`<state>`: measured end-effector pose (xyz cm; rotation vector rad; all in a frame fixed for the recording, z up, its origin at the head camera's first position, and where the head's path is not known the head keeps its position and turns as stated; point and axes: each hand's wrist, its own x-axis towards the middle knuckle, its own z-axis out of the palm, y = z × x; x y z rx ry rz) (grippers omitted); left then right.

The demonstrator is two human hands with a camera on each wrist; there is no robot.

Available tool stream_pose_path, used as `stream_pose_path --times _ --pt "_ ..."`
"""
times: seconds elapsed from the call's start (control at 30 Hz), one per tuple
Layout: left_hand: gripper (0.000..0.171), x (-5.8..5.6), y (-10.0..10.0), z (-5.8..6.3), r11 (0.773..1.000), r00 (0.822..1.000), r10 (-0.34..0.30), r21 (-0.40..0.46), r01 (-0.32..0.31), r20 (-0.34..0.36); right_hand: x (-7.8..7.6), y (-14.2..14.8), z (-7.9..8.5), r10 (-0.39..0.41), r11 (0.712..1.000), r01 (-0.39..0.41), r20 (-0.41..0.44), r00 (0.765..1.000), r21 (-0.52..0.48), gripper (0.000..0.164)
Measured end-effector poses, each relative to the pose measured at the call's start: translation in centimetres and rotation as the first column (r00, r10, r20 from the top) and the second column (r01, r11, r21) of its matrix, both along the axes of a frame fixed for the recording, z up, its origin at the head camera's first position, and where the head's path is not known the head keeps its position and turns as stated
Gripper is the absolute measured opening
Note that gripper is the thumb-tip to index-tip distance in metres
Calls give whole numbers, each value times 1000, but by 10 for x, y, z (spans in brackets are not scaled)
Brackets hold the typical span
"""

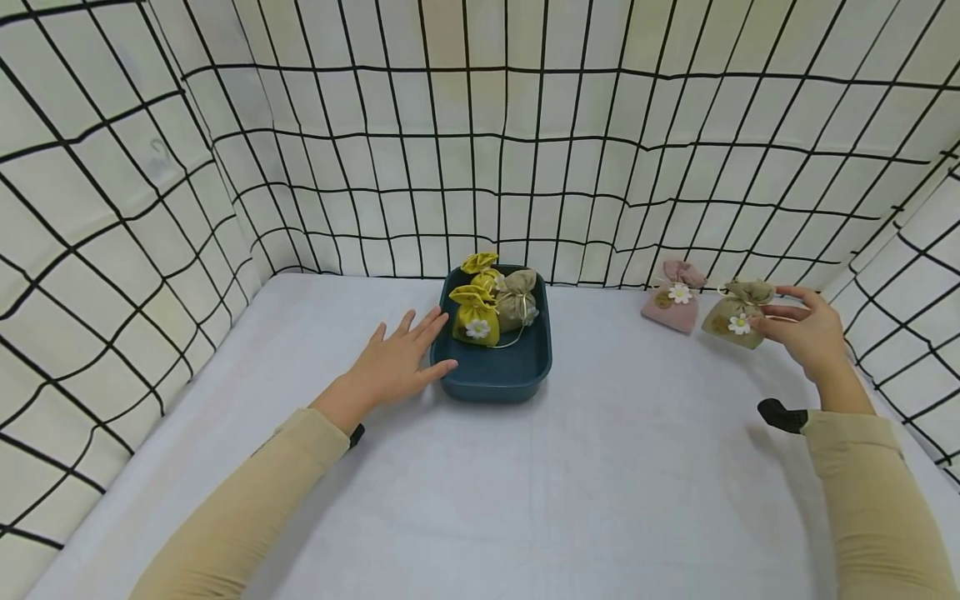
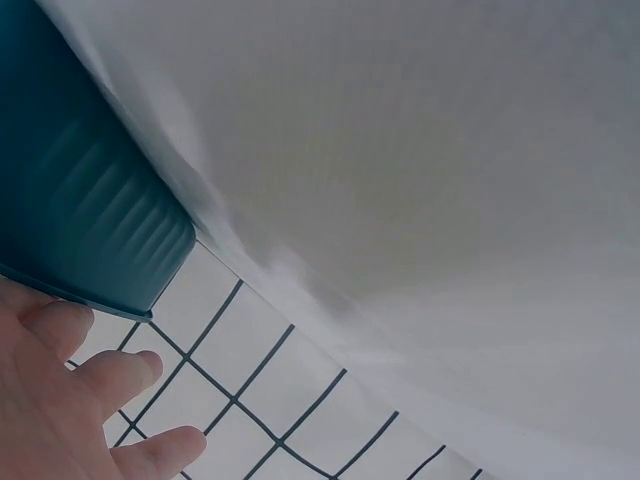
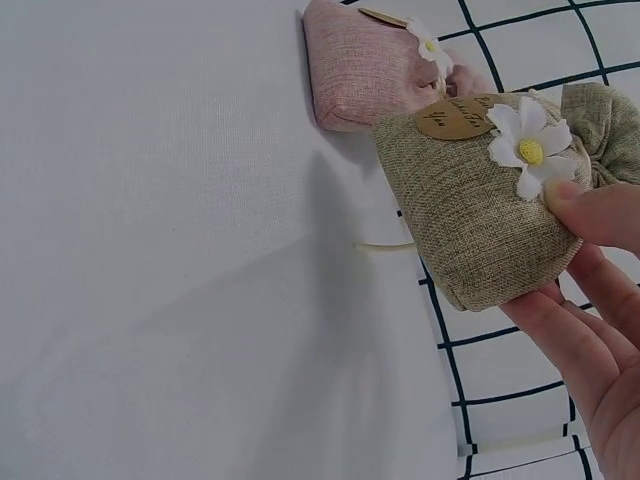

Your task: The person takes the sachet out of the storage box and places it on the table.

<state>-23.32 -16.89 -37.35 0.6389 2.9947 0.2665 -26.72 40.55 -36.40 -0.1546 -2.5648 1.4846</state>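
My right hand pinches a greenish-tan drawstring pouch between thumb and fingers, at its side near the white flower. Just left of it lies a pink drawstring pouch with a similar flower and a round tag. My left hand, fingers spread, rests at the left rim of a dark teal tray; in the left wrist view its fingertips lie along that rim. Inside the tray sit a yellow pouch, a second yellow pouch behind it, and a tan pouch.
A white-covered table spreads beneath everything. White cloth walls with a black grid rise at the back and both sides, close behind the tray and the pouches on the right. Black straps show at the wrists.
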Motion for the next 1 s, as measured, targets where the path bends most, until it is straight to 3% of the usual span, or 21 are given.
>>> stream_pose_path --times 0.33,1.0 --pt "86 1 0 -1 1000 1000 7 -4 -7 1 -4 3 -6 -30 999 30 14 999 21 75" --pt "86 0 0 -2 1000 1000 7 -5 -7 -2 -15 4 -22 -37 998 37 11 999 -60 61"
